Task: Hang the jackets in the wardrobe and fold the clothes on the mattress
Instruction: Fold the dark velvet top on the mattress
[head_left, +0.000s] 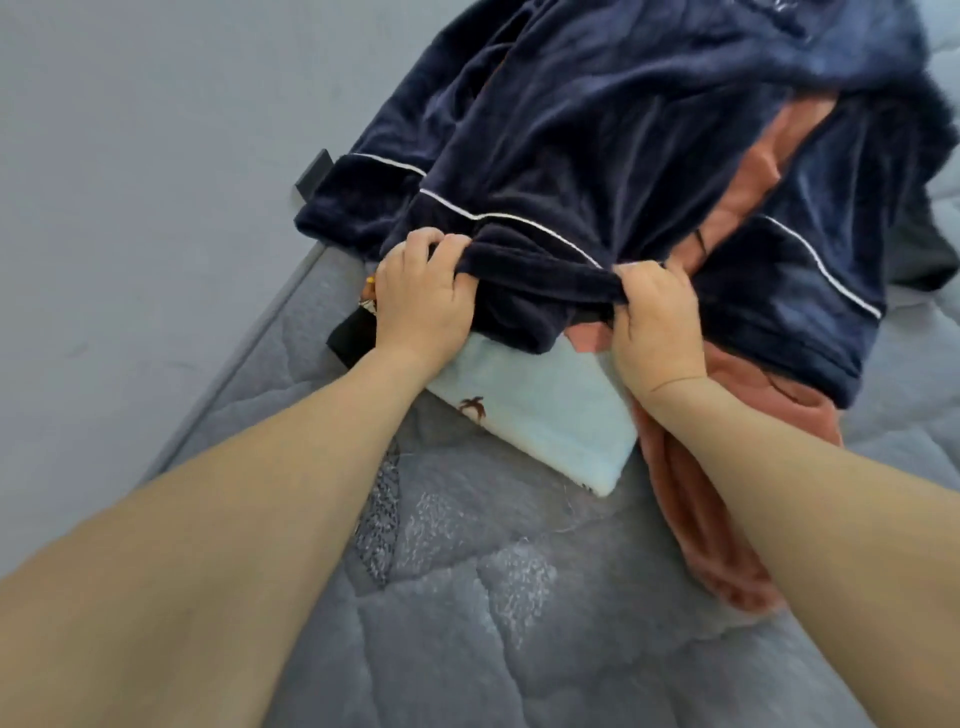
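Note:
A navy fleece garment (613, 156) with white piping lies in a heap across the far part of the grey quilted mattress (467, 623). My left hand (415, 306) and my right hand (657, 327) both grip one of its cuffed ends, fingers curled round the fabric, about a hand's width apart. Under the navy piece lies a folded pale blue cloth (545, 415) with a small brown print. A salmon-pink garment (701, 509) trails from beneath the heap to the right of my right forearm.
The mattress's left edge runs diagonally beside the grey floor (130, 208). A black item (348, 338) and a small patterned piece poke out by my left wrist. A dark object (314, 174) sits at the edge behind the heap.

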